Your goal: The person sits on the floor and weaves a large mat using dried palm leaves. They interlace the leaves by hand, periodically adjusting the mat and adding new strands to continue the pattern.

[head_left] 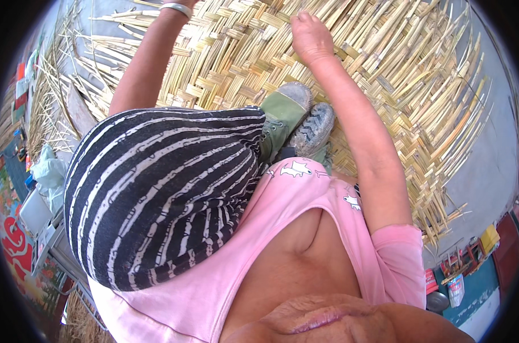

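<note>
A large mat [231,63] of split, yellowish reed strips, woven in a diagonal pattern, spreads under and around my shoes. Over its upper part is my right hand [312,37], its fingers curled closed; what they hold, if anything, is too small to make out. Loose strip ends [379,34] fan out just to the right of that hand. My left arm reaches across the mat to the top edge, with a pale metal bangle [178,9] on the wrist. Only a sliver of my left hand [188,2] shows there, and its fingers are cut off by the frame.
My green shoes [288,106] rest on the weave. Unwoven strip ends stick out at its left and right sides over the grey floor [471,188]. At far left are a light plastic bag [48,171] and a chair [35,212]. Small household items stand at lower right.
</note>
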`<move>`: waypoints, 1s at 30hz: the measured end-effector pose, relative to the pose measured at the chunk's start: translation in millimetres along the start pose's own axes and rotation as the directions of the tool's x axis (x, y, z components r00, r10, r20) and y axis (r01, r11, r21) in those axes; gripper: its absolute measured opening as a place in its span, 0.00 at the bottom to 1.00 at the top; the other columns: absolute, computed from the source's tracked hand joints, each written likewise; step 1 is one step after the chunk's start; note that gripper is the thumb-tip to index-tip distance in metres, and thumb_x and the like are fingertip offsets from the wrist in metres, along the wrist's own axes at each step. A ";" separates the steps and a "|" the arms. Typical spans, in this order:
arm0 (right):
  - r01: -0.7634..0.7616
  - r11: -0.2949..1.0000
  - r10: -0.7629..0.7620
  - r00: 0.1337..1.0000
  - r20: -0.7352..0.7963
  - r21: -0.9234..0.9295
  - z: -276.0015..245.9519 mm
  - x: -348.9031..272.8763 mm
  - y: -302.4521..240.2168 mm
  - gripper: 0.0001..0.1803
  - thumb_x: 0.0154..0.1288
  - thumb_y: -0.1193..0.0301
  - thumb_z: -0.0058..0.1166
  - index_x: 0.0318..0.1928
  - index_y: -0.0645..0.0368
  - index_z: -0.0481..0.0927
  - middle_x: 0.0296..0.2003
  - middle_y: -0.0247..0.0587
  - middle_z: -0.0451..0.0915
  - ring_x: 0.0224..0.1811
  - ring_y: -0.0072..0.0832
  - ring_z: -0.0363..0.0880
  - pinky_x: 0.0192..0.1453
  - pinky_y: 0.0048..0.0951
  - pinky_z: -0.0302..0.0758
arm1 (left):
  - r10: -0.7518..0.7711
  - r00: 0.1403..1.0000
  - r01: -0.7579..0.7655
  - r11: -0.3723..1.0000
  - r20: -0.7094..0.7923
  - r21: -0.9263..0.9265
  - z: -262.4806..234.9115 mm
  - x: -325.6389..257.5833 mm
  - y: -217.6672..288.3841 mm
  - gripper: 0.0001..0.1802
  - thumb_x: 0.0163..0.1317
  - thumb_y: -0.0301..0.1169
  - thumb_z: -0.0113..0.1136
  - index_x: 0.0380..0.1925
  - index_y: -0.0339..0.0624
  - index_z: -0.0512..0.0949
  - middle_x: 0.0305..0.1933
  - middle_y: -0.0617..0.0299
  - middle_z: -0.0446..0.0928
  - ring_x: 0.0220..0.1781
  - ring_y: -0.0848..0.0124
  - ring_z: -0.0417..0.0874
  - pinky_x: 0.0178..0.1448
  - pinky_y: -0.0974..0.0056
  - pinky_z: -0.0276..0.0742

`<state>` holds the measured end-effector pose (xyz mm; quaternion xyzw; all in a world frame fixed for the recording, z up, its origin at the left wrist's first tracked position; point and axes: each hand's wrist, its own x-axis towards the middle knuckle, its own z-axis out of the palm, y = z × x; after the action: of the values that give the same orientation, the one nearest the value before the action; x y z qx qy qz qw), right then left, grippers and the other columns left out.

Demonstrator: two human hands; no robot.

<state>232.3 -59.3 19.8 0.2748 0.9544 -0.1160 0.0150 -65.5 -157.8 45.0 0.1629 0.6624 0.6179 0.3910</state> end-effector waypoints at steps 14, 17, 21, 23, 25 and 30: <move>-0.021 1.000 0.021 0.994 0.109 -0.001 -32.0 7.8 -12.1 0.13 0.68 0.74 0.49 0.51 0.60 0.80 0.49 0.53 0.82 0.53 0.53 0.82 0.61 0.49 0.78 | 0.259 0.965 -0.261 0.961 0.035 0.087 -107.3 -30.5 115.2 0.13 0.71 0.34 0.64 0.48 0.38 0.85 0.43 0.62 0.86 0.44 0.71 0.86 0.44 0.68 0.80; -0.043 0.995 0.046 0.999 -0.029 0.094 -45.2 23.2 -30.2 0.16 0.66 0.77 0.49 0.52 0.59 0.83 0.50 0.52 0.82 0.56 0.51 0.82 0.60 0.47 0.81 | 0.162 0.986 -0.164 0.985 -0.032 -0.057 -163.1 22.3 101.7 0.15 0.73 0.35 0.60 0.52 0.36 0.83 0.46 0.59 0.86 0.46 0.67 0.85 0.47 0.64 0.81; 0.021 0.970 0.020 0.986 -0.166 0.243 -32.1 64.3 -42.4 0.12 0.72 0.70 0.52 0.51 0.60 0.82 0.51 0.51 0.82 0.55 0.52 0.82 0.61 0.49 0.79 | -0.002 0.990 -0.043 0.949 -0.142 -0.313 -245.5 84.1 80.4 0.19 0.76 0.37 0.54 0.56 0.35 0.80 0.51 0.57 0.84 0.52 0.61 0.83 0.55 0.56 0.81; -0.039 0.975 0.046 0.999 -0.026 0.221 -29.1 82.2 -49.3 0.19 0.73 0.63 0.55 0.59 0.57 0.80 0.53 0.53 0.83 0.55 0.51 0.82 0.62 0.48 0.77 | -0.016 0.990 -0.023 0.961 -0.139 -0.277 -262.7 88.9 86.2 0.16 0.75 0.37 0.51 0.51 0.39 0.80 0.48 0.60 0.82 0.52 0.63 0.81 0.55 0.55 0.79; -0.113 0.966 0.081 0.986 0.143 0.233 -35.1 97.6 -67.9 0.18 0.72 0.62 0.57 0.58 0.55 0.81 0.49 0.53 0.84 0.54 0.51 0.82 0.61 0.49 0.77 | -0.038 0.991 0.002 0.960 -0.125 -0.281 -281.5 95.5 94.3 0.14 0.75 0.37 0.52 0.51 0.40 0.80 0.43 0.61 0.82 0.46 0.66 0.81 0.50 0.59 0.79; -0.263 0.828 0.259 0.963 0.079 0.494 -0.7 98.7 -40.6 0.20 0.66 0.52 0.64 0.47 0.54 0.88 0.36 0.45 0.88 0.39 0.36 0.86 0.48 0.38 0.79 | 0.234 0.960 -0.262 0.944 0.155 0.198 -138.5 42.8 194.8 0.14 0.78 0.36 0.57 0.55 0.39 0.80 0.32 0.65 0.79 0.30 0.76 0.78 0.35 0.68 0.78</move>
<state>127.2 -41.1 20.0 0.3965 0.8449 -0.3573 -0.0371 -244.6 -188.0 206.1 0.3263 0.6734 0.5744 0.3319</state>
